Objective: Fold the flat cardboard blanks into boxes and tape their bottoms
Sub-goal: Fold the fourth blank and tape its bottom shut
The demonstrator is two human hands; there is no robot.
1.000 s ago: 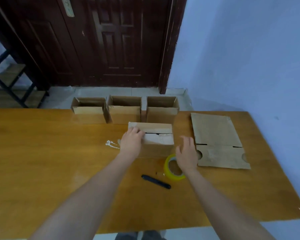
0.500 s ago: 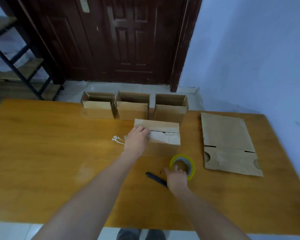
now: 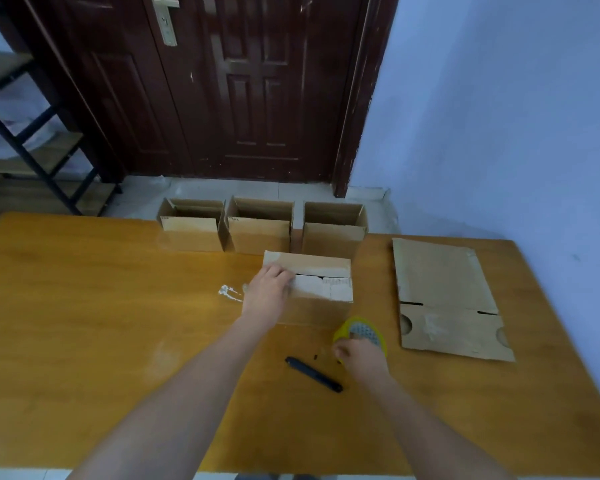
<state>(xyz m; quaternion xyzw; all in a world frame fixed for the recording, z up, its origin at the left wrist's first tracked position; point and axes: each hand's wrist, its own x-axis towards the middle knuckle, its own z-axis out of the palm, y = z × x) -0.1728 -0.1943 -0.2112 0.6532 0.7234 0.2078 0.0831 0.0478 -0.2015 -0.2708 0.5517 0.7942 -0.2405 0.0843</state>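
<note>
1. Right hand [image 3: 362, 356] gripped the yellow tape roll [image 3: 360, 331], raised off the table [image 3: 84, 341]; black pen [image 3: 313, 374] beside it.
2. Left hand [image 3: 269, 289] pressed flat on the upturned box [image 3: 314, 289]; its bottom seam looked untaped.
3. One flat blank [image 3: 444, 296] remained unfolded.
4. Three finished boxes [image 3: 260, 228] stood farthest.
5. No legible writing.

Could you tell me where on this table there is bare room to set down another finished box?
The wooden table is bare left of the left hand, in front of the leftmost open cardboard box. It is crowded around the upturned cardboard box, yellow tape roll, black pen-like tool and flat cardboard blank.
</note>
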